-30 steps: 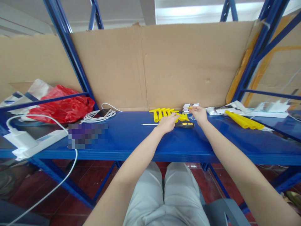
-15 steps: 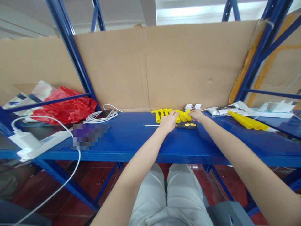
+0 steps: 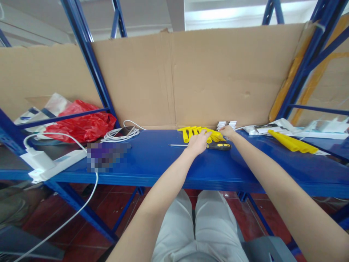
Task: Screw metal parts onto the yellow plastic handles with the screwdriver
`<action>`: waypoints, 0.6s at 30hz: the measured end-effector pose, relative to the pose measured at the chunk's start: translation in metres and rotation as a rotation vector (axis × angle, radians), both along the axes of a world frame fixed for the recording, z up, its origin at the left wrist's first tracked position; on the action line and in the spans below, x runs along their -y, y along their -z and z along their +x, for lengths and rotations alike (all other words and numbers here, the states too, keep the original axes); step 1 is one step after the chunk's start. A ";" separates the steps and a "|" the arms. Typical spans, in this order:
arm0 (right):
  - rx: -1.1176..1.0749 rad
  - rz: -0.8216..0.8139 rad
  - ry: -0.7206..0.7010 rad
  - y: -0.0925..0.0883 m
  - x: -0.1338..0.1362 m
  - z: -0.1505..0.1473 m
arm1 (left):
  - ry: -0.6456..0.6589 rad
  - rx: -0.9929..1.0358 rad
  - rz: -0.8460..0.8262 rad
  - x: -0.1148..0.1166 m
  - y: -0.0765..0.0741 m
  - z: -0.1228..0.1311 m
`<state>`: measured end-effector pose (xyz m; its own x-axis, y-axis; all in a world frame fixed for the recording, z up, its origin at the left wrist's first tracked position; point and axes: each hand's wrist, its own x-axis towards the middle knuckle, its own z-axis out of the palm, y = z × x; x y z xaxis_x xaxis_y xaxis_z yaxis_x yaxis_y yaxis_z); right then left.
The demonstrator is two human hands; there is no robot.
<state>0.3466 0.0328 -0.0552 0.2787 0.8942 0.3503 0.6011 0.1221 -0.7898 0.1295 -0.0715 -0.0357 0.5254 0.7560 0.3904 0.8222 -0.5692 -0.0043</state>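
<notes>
A row of yellow T-shaped plastic pieces [image 3: 191,131] lies at the back of the blue shelf [image 3: 152,160]. My left hand [image 3: 198,142] rests on the right end of that row, fingers curled over the pieces. My right hand [image 3: 227,131] meets it from the right, fingers pinched on the yellow pieces there. A screwdriver with a black and yellow handle [image 3: 220,146] lies just in front of both hands, its thin shaft pointing left. A small stack of white pieces [image 3: 227,123] sits behind my right hand.
Cardboard [image 3: 218,72] lines the back of the shelf. A coiled white cable and phone [image 3: 121,133] lie to the left, with a red bag [image 3: 79,125] and a white power strip [image 3: 51,162] further left. Long yellow pieces [image 3: 293,142] and papers lie at the right.
My right hand has come down from the white stack onto the yellow pieces beside my left hand. The view has shifted slightly to the left.
</notes>
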 end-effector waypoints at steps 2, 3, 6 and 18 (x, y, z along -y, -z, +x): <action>0.003 -0.022 0.042 -0.005 0.010 -0.005 | 0.000 -0.007 -0.004 0.001 0.000 0.000; -0.007 -0.020 0.049 -0.007 0.016 -0.008 | 0.003 -0.009 -0.006 0.001 0.000 0.000; -0.115 0.028 0.038 -0.013 0.037 -0.020 | 0.014 -0.010 -0.011 0.000 0.000 0.000; -0.462 -0.107 -0.345 -0.032 0.082 -0.042 | -0.006 0.099 -0.016 -0.005 0.004 -0.001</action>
<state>0.3043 -0.0495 -0.0233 0.0674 0.9840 0.1649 0.1308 0.1552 -0.9792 0.1288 -0.0669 -0.0398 0.4803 0.7656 0.4281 0.8217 -0.5635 0.0858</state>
